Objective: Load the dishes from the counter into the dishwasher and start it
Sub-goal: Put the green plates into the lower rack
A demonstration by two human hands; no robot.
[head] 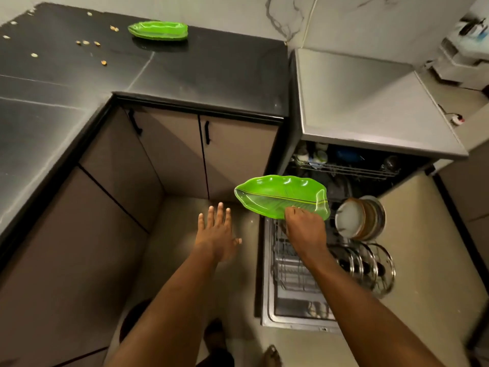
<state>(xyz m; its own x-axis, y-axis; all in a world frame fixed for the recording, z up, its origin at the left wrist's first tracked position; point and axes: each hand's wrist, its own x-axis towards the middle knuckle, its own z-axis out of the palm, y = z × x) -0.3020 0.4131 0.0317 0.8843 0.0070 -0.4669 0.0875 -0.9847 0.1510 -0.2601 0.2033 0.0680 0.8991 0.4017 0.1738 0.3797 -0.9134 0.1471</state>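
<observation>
We hold the green leaf plate (275, 193) above the dishwasher's lower rack (288, 276), its near edge pinched by the curled fingers of our right hand (304, 230). Our left hand (215, 231) hovers just beside it, fingers straight, spread, touching nothing.

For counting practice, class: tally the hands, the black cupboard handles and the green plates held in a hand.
Hands: 2, left hand and right hand
Cupboard handles: 2
Green plate held: 1
Total: 5
</observation>
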